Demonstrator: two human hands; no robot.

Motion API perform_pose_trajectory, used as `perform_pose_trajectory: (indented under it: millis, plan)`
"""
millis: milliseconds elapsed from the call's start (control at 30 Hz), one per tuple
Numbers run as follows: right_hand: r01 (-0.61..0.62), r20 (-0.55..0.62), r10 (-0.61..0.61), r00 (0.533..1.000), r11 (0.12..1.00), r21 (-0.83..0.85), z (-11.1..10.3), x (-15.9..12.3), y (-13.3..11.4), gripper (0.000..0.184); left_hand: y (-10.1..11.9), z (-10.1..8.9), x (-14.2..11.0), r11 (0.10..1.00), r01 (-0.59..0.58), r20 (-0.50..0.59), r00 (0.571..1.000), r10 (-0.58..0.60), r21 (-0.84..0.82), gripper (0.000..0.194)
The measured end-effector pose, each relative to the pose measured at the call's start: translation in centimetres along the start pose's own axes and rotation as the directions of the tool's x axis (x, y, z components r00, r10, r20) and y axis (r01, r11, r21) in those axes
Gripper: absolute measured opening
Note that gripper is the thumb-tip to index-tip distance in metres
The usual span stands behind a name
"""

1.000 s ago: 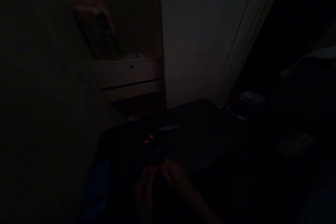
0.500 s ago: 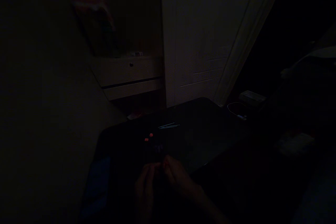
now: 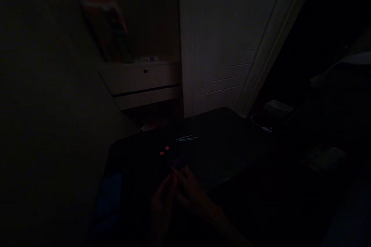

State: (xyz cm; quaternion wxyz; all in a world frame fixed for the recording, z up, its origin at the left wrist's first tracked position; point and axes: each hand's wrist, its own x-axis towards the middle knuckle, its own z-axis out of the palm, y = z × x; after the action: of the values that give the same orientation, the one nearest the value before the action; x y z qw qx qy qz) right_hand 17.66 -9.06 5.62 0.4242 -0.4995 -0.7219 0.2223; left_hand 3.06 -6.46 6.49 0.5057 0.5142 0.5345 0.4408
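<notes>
The room is very dark. My left hand [image 3: 160, 200] and my right hand [image 3: 189, 191] meet low in the middle over a dark table [image 3: 226, 150], fingertips pressed together. A faint reddish speck shows between the fingertips; I cannot make out what it is. Two small orange pieces [image 3: 164, 151] lie on the table just beyond my hands. Further back lie a few thin pale sticks [image 3: 187, 138].
A pale drawer unit [image 3: 142, 83] stands against the wall behind the table, with a leaning picture [image 3: 106, 27] on top. A white door [image 3: 226, 38] is at the back. A white cable [image 3: 261, 123] and a box [image 3: 278, 107] lie to the right.
Both hands have crept a little forward toward the orange pieces, and the fingertips have drawn closer together. The pieces and sticks have not moved.
</notes>
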Motion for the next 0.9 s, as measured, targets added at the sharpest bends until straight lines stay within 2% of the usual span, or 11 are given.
perform_pose_trajectory:
  millis: [67, 333, 533, 767, 900]
  plan:
    - [0.045, 0.029, -0.045, 0.999, 0.999, -0.001, 0.0, -0.1, 0.2, 0.073, -0.2, 0.0, 0.1, 1.0, 0.008, -0.016, 1.0, -0.008, 0.025, 0.067]
    - [0.032, -0.011, -0.032, 0.999, 0.999, 0.003, 0.4, -0.4, 0.8, 0.067, -0.3, -0.3, -0.1, 0.998, 0.059, -0.104, 0.993, -0.055, 0.037, 0.068]
    - [0.039, -0.022, -0.039, 0.999, 0.999, -0.029, 1.0, -0.8, 1.1, 0.069, 0.2, -0.6, -0.2, 0.998, 0.062, -0.094, 0.994, -0.058, 0.03, 0.064]
    - [0.051, -0.063, -0.056, 0.996, 0.996, -0.078, 1.2, -0.6, 0.8, 0.067, -1.0, -0.6, 0.1, 0.997, 0.043, -0.105, 0.993, -0.05, -0.061, 0.057]
    - [0.052, -0.1, -0.06, 0.993, 0.996, -0.076, 0.9, -0.3, 0.4, 0.053, -1.1, -0.4, 0.6, 0.997, 0.035, -0.067, 0.997, -0.04, -0.073, 0.06]
